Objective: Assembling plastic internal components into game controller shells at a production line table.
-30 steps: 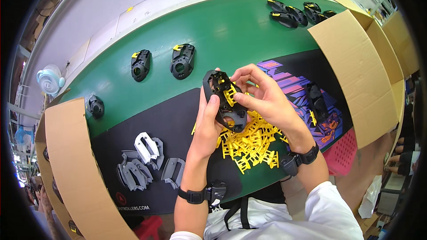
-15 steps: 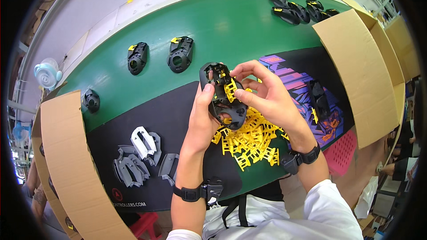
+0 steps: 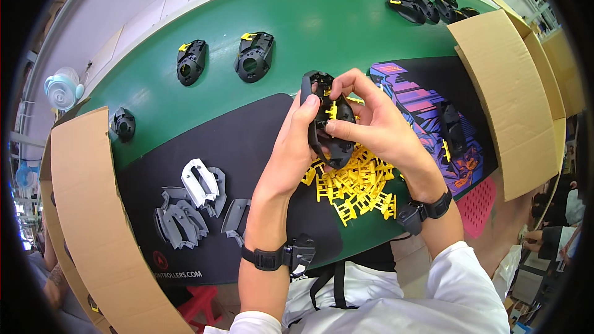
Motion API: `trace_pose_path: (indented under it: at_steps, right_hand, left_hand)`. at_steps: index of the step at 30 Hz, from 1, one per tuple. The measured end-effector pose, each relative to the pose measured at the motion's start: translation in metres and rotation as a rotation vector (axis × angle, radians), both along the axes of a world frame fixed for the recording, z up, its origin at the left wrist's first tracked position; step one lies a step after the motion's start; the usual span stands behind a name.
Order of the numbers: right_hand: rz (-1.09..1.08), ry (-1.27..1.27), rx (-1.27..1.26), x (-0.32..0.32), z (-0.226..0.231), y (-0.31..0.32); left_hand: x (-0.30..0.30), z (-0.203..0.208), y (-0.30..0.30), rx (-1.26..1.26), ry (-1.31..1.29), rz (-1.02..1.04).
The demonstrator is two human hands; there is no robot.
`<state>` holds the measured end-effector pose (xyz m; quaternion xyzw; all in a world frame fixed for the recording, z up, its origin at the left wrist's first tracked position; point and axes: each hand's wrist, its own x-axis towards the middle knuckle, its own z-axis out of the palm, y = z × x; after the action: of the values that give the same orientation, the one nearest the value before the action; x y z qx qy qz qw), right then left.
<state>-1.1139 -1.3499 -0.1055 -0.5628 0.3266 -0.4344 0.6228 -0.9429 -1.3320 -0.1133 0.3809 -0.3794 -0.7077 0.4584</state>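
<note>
Head view. The left hand (image 3: 297, 142) carries a black moulded shell (image 3: 326, 120) above the middle of the desk (image 3: 346, 25), its grip wrapped closed around the shell's left flank with the thumb lying up the outer wall. The shell's long axis runs from the far edge of the desk toward the near edge, tilted slightly, the open inner side facing up and right. The right hand (image 3: 377, 127) closes on the shell from the right; its thumb and forefinger pinch narrowly on a small yellow clip (image 3: 332, 111) seated inside the cavity. The clip thus lies directly between the two grips, the right hand being the nearer to it. Beneath the hands, toward the near edge, lies a heap of yellow clips (image 3: 356, 188) on a black mat (image 3: 247, 142). Grey brackets (image 3: 192, 201) rest at the mat's left; two further black shells (image 3: 223, 60) sit on the green surface toward the far edge.
</note>
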Motion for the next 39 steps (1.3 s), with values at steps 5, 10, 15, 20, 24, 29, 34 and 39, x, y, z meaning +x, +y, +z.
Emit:
trace_pose_path:
  at_steps: [5, 10, 15, 20, 24, 29, 34, 39]
  right_hand:
    - [-0.194, 0.146, -0.139, 0.003, 0.001, 0.001]
    - [-0.607, 0.498, -0.652, 0.007, 0.012, 0.008]
    - [-0.618, 0.268, -0.593, 0.008, 0.005, 0.005]
    - [-0.598, 0.215, -0.491, 0.005, 0.003, 0.003]
    - [-0.631, 0.297, -0.602, 0.003, 0.006, 0.003]
    - [-0.667, 0.433, -0.643, 0.006, 0.013, 0.010]
    - [-0.669, 0.445, -0.688, 0.006, 0.013, 0.010]
    - [-0.549, 0.463, -0.528, -0.004, 0.018, 0.006]
  left_hand:
    - [0.001, -0.003, -0.003, -0.104, 0.001, 0.024]
    - [-0.011, 0.004, 0.004, -0.523, -0.271, 0.144]
    - [-0.020, -0.004, 0.004, -0.669, -0.239, 0.150]
    - [-0.020, -0.005, 0.005, -0.595, -0.241, 0.135]
    - [-0.020, 0.000, 0.007, -0.519, -0.188, 0.113]
    - [-0.023, 0.000, 0.009, -0.516, -0.165, 0.133]
    - [-0.024, 0.005, 0.011, -0.483, -0.132, 0.129]
    - [-0.020, 0.008, 0.007, -0.391, -0.184, 0.135]
